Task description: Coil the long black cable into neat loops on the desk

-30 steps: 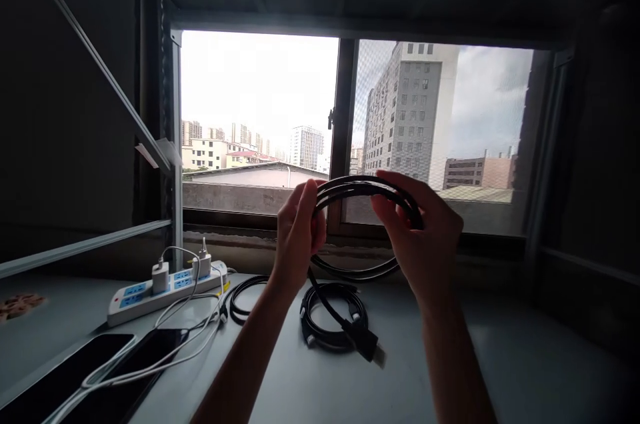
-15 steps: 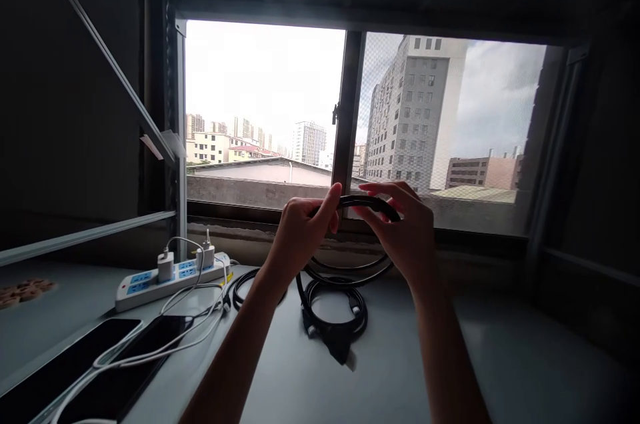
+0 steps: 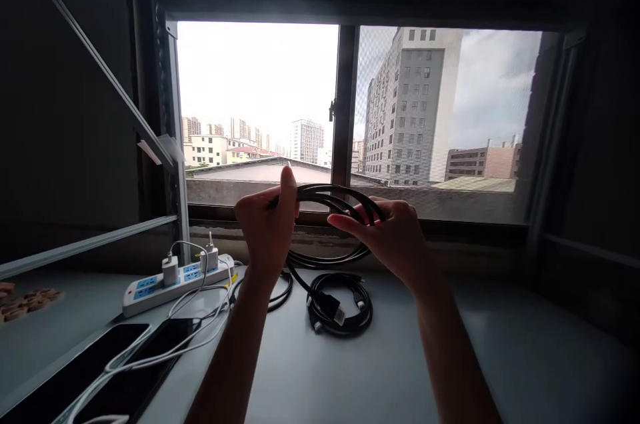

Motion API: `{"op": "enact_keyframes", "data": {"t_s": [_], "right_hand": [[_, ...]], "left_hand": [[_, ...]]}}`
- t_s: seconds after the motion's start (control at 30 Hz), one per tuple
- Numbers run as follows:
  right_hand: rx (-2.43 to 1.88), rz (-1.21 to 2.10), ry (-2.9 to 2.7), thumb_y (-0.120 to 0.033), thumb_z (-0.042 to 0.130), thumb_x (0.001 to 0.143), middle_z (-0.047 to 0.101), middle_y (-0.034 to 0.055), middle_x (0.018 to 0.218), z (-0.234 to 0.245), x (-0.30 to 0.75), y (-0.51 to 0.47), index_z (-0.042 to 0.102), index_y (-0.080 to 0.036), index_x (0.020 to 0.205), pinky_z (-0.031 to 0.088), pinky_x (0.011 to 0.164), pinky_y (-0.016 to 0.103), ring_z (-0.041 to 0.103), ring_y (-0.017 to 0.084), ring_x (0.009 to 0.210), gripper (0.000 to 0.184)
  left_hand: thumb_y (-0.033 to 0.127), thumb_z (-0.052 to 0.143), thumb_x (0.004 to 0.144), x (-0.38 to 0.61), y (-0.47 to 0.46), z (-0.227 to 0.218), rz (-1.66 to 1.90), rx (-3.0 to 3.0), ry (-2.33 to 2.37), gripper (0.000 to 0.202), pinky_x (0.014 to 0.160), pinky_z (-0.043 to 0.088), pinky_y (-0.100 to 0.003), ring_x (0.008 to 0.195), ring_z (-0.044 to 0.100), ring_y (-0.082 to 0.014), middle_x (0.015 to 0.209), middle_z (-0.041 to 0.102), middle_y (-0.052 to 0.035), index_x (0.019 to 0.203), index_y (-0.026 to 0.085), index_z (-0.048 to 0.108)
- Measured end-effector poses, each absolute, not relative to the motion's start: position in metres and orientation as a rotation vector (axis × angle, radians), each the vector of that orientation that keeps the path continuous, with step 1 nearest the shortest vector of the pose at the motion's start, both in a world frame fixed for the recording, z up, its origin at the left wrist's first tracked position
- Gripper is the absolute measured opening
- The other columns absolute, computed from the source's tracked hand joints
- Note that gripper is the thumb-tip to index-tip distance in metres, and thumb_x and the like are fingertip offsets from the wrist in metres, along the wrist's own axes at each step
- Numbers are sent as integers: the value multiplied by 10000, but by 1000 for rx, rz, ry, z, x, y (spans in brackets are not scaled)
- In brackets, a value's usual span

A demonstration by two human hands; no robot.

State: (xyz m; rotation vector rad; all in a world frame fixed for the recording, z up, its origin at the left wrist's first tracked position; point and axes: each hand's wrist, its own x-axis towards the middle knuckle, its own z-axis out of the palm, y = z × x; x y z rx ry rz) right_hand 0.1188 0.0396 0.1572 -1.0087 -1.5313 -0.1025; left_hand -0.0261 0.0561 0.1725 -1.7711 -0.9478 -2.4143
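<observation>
Above the table my left hand (image 3: 269,221) is closed round the left side of a coiled black cable (image 3: 327,192), thumb pointing up. My right hand (image 3: 383,227) grips the right side of the same coil, the loops passing between its thumb and fingers. From the coil's lower left one end hangs down, with a black plug with a metal tip, looking like an HDMI plug (image 3: 331,308). Under it lies another coiled black cable (image 3: 364,324) on the table, its plugs showing. A further black cable coil (image 3: 281,301) sits partly behind my left forearm.
At the left, a white power strip (image 3: 131,302) holds two white chargers. White charging cables (image 3: 187,346) run across two dark phones (image 3: 75,367). Small brown pieces (image 3: 33,304) lie at the far left edge. A metal frame post (image 3: 181,144) and a window (image 3: 345,117) stand behind.
Both hands have shifted; my left moved left, and the held coil's loops are spread wider between them. The hanging plug has swung up, and my right fingers have closed further over the cable.
</observation>
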Motion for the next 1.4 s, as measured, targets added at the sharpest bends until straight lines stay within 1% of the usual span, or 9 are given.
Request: {"op": "enact_keyframes", "data": {"t_s": [0.07, 0.23, 0.4, 0.53, 0.63, 0.7, 1.03, 1.23, 1.4], "right_hand": [[-982, 20, -1564, -634, 704, 592, 335, -61, 414, 159, 118, 34, 518, -155, 491, 237, 394, 210, 291, 72, 409, 523], [-933, 137, -1633, -586, 707, 625, 357, -53, 393, 160, 119, 28, 530, -141, 460, 216, 374, 202, 294, 59, 385, 506], [-886, 193, -1554, -536, 738, 617, 511, -2, 416, 162, 126, 30, 607, -137, 510, 269, 356, 198, 425, 89, 369, 434], [-840, 271, -1480, -507, 777, 571, 540, 3, 434, 165, 137, 32, 624, -137, 581, 360, 368, 201, 537, 145, 406, 401], [-765, 329, -1467, -514, 775, 560, 489, -30, 389, 167, 143, 36, 585, -154, 539, 373, 341, 197, 495, 121, 343, 407], [-735, 336, -1448, -516, 769, 567, 476, -42, 389, 167, 144, 37, 563, -162, 519, 365, 327, 189, 463, 98, 320, 412], [-777, 459, -1500, -501, 772, 588, 499, -32, 456, 166, 140, 27, 510, -161, 498, 420, 366, 194, 506, 104, 364, 438], [-747, 547, -1518, -486, 776, 603, 531, -21, 469, 167, 142, 29, 599, -151, 540, 447, 384, 185, 532, 106, 380, 384], [-792, 520, -1516, -515, 769, 592, 533, -11, 451, 166, 144, 31, 611, -152, 538, 434, 397, 193, 537, 118, 397, 399]], "left_hand": [[357, 444, 859, -27, 56, 173, -2517, -1722, -920, 548, 428, 289, -228, 318, 323, -62, 297, 288, 51, 342, 178, 429], [338, 425, 856, -25, 69, 169, -2631, -1768, -857, 547, 392, 296, -211, 312, 329, -57, 300, 320, 48, 332, 183, 398], [372, 436, 850, -17, 74, 165, -2678, -1923, -887, 543, 361, 248, -200, 325, 306, -49, 327, 315, 45, 349, 173, 373], [429, 523, 800, -15, 59, 169, -2523, -2201, -752, 514, 362, 229, -194, 351, 271, -39, 373, 295, 56, 395, 163, 351], [340, 654, 696, -16, 47, 173, -2309, -2440, -601, 378, 365, 209, -184, 388, 268, -32, 424, 315, 71, 463, 157, 418], [290, 678, 664, -16, 46, 173, -2268, -2476, -601, 344, 365, 204, -179, 398, 258, -29, 437, 312, 78, 480, 156, 421], [262, 596, 728, -19, 65, 171, -2352, -2717, -479, 303, 330, 238, -169, 333, 292, -24, 379, 354, 83, 474, 165, 464], [229, 588, 727, -19, 62, 172, -2335, -2695, -447, 270, 322, 229, -164, 324, 282, -18, 377, 346, 85, 486, 163, 486], [237, 598, 723, -17, 65, 170, -2330, -2675, -486, 295, 336, 241, -160, 349, 300, -22, 386, 362, 79, 470, 159, 466]]}}
